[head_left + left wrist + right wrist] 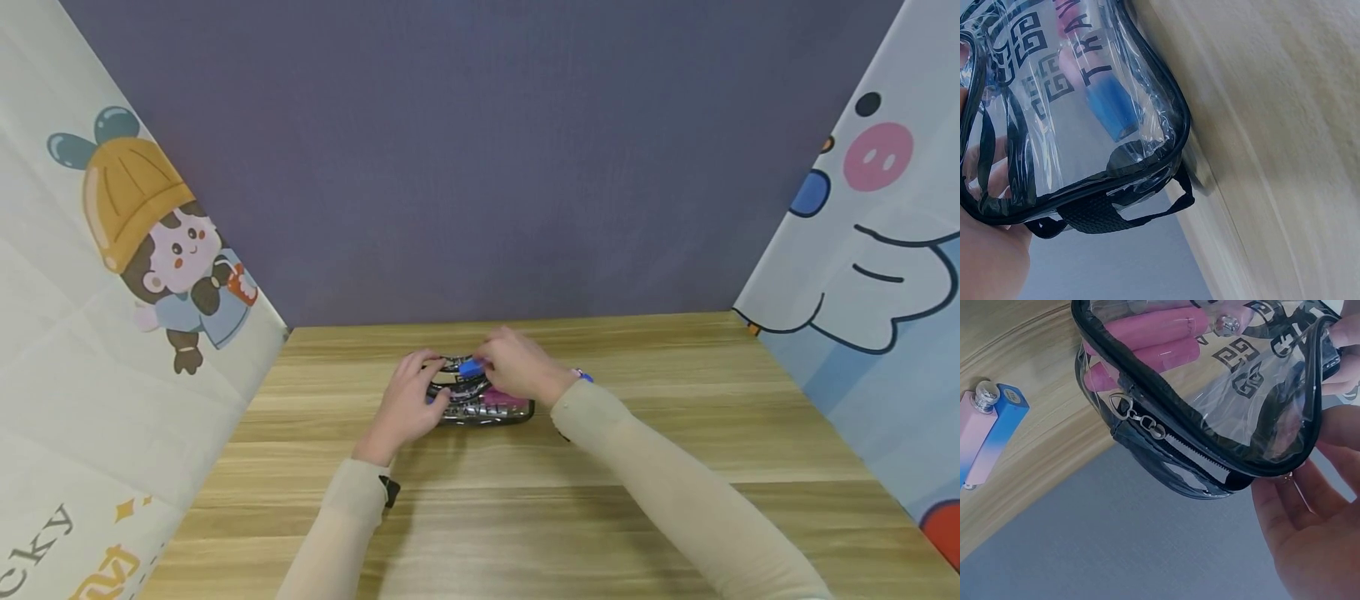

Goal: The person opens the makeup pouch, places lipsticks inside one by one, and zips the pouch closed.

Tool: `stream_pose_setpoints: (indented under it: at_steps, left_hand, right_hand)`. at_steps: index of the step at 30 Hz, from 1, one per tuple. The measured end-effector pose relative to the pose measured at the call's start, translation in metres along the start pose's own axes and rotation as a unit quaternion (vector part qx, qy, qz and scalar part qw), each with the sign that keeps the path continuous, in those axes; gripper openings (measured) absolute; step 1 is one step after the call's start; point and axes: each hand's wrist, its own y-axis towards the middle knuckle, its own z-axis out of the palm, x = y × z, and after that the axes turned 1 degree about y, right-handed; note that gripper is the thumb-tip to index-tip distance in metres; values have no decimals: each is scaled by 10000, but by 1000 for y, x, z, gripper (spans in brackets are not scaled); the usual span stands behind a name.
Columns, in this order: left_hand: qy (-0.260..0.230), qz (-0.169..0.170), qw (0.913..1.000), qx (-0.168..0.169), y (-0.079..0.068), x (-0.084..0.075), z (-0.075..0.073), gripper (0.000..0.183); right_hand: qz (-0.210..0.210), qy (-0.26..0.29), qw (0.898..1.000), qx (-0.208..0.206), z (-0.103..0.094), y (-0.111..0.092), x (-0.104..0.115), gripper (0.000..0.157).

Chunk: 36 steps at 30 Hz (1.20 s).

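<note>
A clear plastic cosmetic bag [480, 414] with black trim lies at the back middle of the table. My left hand [408, 400] grips its left end; in the left wrist view, fingers show through the plastic. At the bag's upper side, my right hand [517, 365] pinches the black edge, as the right wrist view shows. A zipper pull [1121, 406] hangs on the zip, away from those fingers. Through the plastic I see pink tubes [1157, 331] and a blue-ended tube [1113, 109]. In the head view, the right fingertips are partly hidden.
Two slim pink-and-blue tubes [991, 431] lie side by side on the wooden table [465, 517], near my right wrist. A grey-blue panel [510, 167] rises behind the table's back edge. Printed cloths hang at both sides.
</note>
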Motion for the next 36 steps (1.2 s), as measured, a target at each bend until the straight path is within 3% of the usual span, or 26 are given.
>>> stream_pose_setpoints:
  at_steps: [21, 36]
  left_hand:
    - [-16, 64, 9999, -120, 1, -1, 0, 52]
    - [-26, 29, 10000, -10, 0, 0, -2, 53]
  right_hand:
    - [4, 158, 9997, -206, -5, -4, -5, 23]
    - [374, 398, 9976, -430, -20, -24, -35, 28]
